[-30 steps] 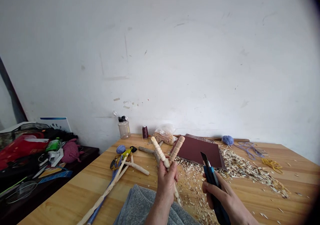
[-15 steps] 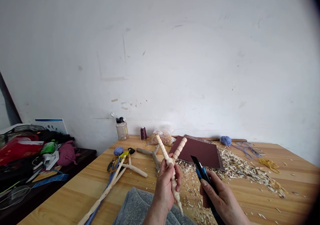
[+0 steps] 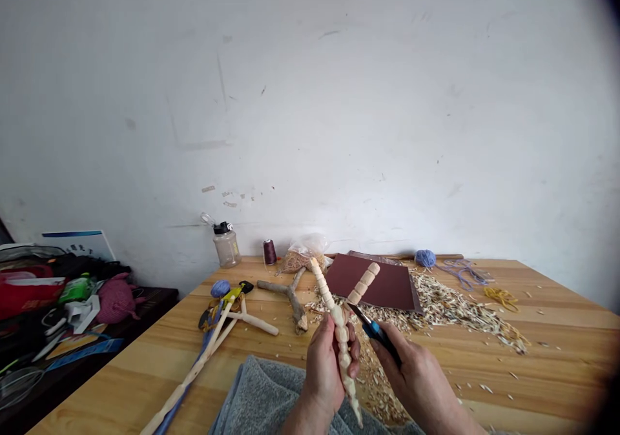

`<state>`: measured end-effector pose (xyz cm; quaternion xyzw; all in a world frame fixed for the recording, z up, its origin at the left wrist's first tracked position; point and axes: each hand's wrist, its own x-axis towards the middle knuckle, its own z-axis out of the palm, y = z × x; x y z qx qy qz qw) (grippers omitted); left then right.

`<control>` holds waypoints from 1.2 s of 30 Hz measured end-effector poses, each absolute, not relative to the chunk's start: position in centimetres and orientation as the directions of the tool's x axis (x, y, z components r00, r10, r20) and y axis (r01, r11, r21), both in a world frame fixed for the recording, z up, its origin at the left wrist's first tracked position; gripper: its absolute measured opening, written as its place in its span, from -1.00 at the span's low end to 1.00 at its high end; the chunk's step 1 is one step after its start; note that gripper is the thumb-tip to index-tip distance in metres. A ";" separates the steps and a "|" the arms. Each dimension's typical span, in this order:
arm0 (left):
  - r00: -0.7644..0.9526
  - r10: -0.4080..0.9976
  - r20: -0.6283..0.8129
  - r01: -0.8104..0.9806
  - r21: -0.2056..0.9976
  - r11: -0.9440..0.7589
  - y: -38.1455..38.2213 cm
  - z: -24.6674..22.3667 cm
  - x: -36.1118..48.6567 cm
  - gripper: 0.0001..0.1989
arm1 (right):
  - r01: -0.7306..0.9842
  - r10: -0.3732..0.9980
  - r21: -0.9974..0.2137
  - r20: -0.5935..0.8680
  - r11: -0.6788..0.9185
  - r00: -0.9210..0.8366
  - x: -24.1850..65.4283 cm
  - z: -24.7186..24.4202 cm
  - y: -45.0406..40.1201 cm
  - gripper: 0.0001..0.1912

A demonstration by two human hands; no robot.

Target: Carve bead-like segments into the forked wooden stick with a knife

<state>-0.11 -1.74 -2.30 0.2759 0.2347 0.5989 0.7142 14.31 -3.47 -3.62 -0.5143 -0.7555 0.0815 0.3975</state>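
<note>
A pale, peeled forked stick (image 3: 343,346) with ringed, carved arms is gripped in my left hand (image 3: 325,364), its fork pointing up and its tapered end down. My right hand (image 3: 411,370) is closed around a black and blue utility knife (image 3: 375,333). The blade meets the stick near the base of the right arm of the fork. Below my hands lies a grey towel (image 3: 261,390).
Wood shavings (image 3: 455,309) spread beside dark red sandpaper sheets (image 3: 372,281). Behind are a bottle (image 3: 226,246), a thread spool (image 3: 269,252) and blue yarn (image 3: 425,258). A barked forked branch (image 3: 290,293) and peeled sticks (image 3: 194,374) lie left.
The knife has come left onto the stick, its blade now at the fork. My left hand has turned the stick a little. The whole view has shifted slightly.
</note>
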 end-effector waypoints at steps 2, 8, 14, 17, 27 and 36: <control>0.145 0.989 -0.008 -0.709 0.696 0.110 -1.7 -2.4 -0.1 -0.65 | 0.744 0.829 -0.476 0.529 0.469 -0.184 14.1 -3.2 -3.9 -0.75; 0.072 0.997 -0.011 -0.681 0.730 0.057 -1.6 -2.4 -0.3 -0.71 | 0.780 0.803 -0.391 0.551 0.488 -0.226 13.9 -2.5 -4.5 -0.72; 0.093 0.995 0.019 -0.642 0.765 0.046 -1.5 -2.4 -0.2 -0.69 | 0.854 0.787 -0.257 0.564 0.453 -0.249 13.9 -2.9 -4.4 -0.72; 0.106 0.994 0.026 -0.631 0.774 0.047 -1.5 -2.5 -0.2 -0.70 | 0.849 0.786 -0.286 0.579 0.445 -0.216 13.8 -2.8 -4.5 -0.70; 0.066 0.995 0.081 -0.588 0.808 -0.027 -1.3 -2.9 -0.4 -0.70 | 0.831 0.823 -0.334 0.517 0.446 -0.234 13.2 -2.7 -4.9 -0.74; 0.056 0.997 0.048 -0.597 0.802 -0.005 -1.2 -2.6 -0.5 -0.67 | 0.787 0.800 -0.340 0.521 0.515 -0.298 13.4 -2.3 -5.1 -0.73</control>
